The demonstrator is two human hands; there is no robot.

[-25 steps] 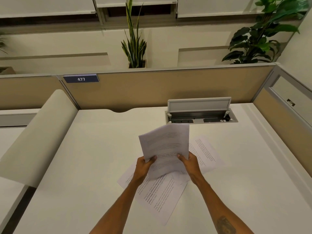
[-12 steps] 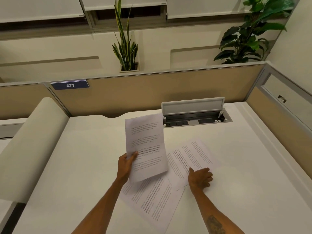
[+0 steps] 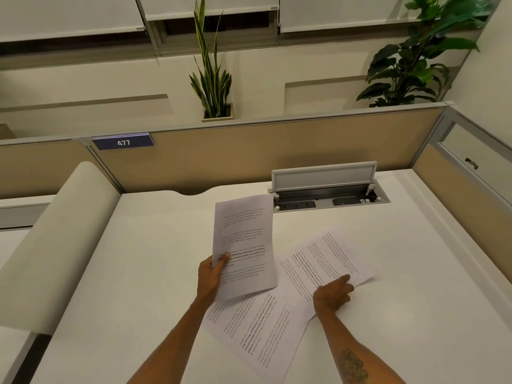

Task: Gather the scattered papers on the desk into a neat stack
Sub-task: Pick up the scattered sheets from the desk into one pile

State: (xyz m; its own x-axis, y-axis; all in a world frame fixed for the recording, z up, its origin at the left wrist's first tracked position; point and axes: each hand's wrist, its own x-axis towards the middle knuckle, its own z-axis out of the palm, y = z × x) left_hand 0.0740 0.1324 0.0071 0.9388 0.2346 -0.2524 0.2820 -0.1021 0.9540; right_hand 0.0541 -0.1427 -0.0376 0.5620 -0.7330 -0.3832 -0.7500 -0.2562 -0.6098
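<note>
My left hand (image 3: 212, 275) holds a printed sheet (image 3: 245, 245) by its left edge, lifted upright above the white desk (image 3: 138, 273). A second printed sheet (image 3: 327, 261) lies slanted on the desk to the right; my right hand (image 3: 332, 296) rests on its near edge with fingers curled, a fingertip pressing the paper. A third printed sheet (image 3: 260, 333) lies flat closer to me, partly under the other two.
An open cable box (image 3: 327, 195) with a raised lid sits at the desk's back. Tan partition panels (image 3: 249, 153) wall the back and right side. A rounded cream divider (image 3: 55, 239) borders the left. Plants stand behind the partition.
My right hand let go of the lifted sheet and dropped onto the sheet at the right. My left hand alone keeps the lifted sheet, shifted slightly left.
</note>
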